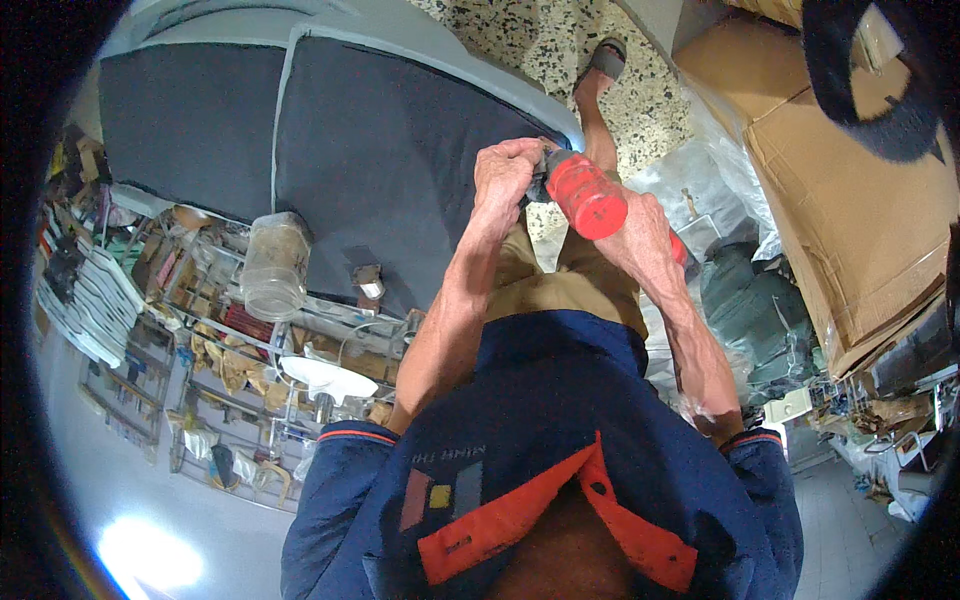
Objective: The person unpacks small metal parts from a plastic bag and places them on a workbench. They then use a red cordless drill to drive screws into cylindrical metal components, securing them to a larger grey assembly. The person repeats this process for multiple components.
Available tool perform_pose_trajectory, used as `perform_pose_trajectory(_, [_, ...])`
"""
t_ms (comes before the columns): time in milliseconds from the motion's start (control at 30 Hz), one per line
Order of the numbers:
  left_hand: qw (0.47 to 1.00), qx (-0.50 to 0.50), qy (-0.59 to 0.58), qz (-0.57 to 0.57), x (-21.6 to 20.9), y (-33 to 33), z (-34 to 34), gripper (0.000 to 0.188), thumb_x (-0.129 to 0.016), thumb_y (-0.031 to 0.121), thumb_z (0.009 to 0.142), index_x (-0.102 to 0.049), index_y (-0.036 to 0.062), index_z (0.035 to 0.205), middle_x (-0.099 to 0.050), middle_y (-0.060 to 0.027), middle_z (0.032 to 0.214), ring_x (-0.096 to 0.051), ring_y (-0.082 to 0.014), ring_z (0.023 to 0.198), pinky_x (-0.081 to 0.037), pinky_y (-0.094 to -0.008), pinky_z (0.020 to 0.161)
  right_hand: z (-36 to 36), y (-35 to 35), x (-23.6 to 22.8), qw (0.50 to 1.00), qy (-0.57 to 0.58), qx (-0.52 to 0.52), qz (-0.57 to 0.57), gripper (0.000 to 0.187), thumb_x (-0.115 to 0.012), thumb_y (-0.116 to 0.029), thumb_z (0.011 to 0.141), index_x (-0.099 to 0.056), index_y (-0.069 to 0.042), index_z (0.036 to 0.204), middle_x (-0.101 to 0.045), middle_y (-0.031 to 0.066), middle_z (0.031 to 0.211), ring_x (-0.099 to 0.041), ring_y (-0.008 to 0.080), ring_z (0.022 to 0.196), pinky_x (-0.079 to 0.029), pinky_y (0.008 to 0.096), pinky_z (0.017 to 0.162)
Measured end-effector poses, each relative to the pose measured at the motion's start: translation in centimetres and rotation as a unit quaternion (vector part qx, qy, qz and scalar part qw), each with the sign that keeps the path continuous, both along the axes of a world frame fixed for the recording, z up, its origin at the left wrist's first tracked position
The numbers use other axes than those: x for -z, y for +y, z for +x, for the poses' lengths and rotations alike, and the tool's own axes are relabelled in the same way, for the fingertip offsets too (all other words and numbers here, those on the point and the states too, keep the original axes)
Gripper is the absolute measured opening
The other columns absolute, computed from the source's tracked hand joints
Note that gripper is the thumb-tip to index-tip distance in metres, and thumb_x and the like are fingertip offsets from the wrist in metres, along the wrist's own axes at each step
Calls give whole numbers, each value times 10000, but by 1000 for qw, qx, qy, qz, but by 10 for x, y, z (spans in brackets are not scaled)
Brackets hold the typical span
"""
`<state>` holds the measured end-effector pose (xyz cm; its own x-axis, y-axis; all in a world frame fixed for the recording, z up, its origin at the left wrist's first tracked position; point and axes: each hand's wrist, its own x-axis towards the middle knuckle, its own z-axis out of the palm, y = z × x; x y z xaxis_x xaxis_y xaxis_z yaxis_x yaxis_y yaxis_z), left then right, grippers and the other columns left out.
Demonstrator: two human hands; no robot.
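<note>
My right hand (642, 238) is wrapped round the handle of a red power drill (585, 195), whose nose points up and left. At that nose my left hand (508, 172) is closed, fingers pinched together; whatever they grip is too small and dark to make out. Both hands meet at the right end of a large dark grey padded panel (390, 150) with a pale grey border. On the panel's near side stand a clear plastic jar (275, 262) and a small metal-and-white container (369, 283).
Crowded shelves and racks (235, 350) run along the left. A white round-topped object (328, 379) sits near my left elbow. To the right are a large cardboard box (850, 200), a dark green plastic bag (755, 315) and clear sheeting. Below lies a speckled floor (530, 45).
</note>
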<state>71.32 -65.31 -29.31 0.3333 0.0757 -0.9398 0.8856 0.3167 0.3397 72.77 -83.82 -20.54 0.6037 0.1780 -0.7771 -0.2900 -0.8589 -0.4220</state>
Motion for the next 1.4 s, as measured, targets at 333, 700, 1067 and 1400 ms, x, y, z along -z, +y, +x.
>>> perform_pose_trajectory(333, [833,193,-405,325,-98,-62,19,151,-778,193,774,-724,53,770,-684,-71,892,-618,-262,945,-417,-456,957,-7,-11,12,998,-44,-9,51,384,-698,-327,836,-633,9,1009,-675,262,906,-657,460,878,-498,531,713])
perform_pose_trajectory(700, [821,119,-419,370,-70,-64,16,142,-788,168,730,-694,70,690,-668,-41,786,-615,-243,895,-436,-452,921,5,-8,18,992,13,-121,45,604,-637,-240,954,-358,108,1362,-606,250,1228,-595,344,1154,-455,437,990])
perform_pose_trajectory(1067, [820,83,-414,386,-63,-65,16,161,-766,191,731,-688,72,656,-669,-27,751,-596,-224,870,-423,-450,892,-2,-14,38,994,9,65,86,466,-707,-266,857,-547,6,1200,-663,223,1101,-642,420,1024,-505,472,837])
perform_pose_trajectory(1400, [824,62,-405,392,-57,-63,13,162,-783,164,738,-676,69,663,-679,-38,770,-625,-237,871,-448,-437,881,8,-16,42,993,49,-16,105,373,-642,-223,939,-506,-20,1221,-614,133,1071,-586,214,985,-510,361,809])
